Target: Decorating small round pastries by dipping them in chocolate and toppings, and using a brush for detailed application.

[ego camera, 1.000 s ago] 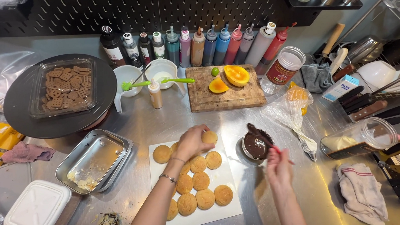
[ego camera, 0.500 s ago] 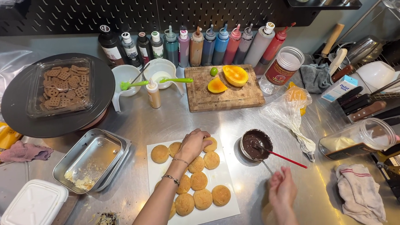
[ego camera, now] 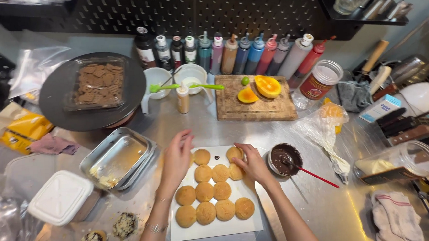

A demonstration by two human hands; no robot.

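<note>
Several round golden buns (ego camera: 213, 194) lie in rows on a white sheet (ego camera: 215, 228) on the steel counter. My left hand (ego camera: 176, 156) hovers with fingers spread at the sheet's top left, beside the bun at the back (ego camera: 201, 156). My right hand (ego camera: 252, 163) rests on the buns at the top right, its fingers touching one bun (ego camera: 234, 153). A small dark spot of chocolate (ego camera: 217, 158) sits on the sheet between the two hands. Just right of my right hand stands a small bowl of chocolate (ego camera: 285, 158) with a red-handled tool (ego camera: 315, 175) leaning in it.
A steel tray (ego camera: 118, 157) and a white lidded box (ego camera: 61, 197) lie to the left. A wooden board with cut orange fruit (ego camera: 255, 96), a row of squeeze bottles (ego camera: 230, 53) and a dark round stand with biscuits (ego camera: 95, 87) stand behind. Knives and a cloth (ego camera: 395, 216) lie right.
My right hand left the red-handled tool in the chocolate bowl and came in onto the top right buns. My left hand shifted left off the buns and opened.
</note>
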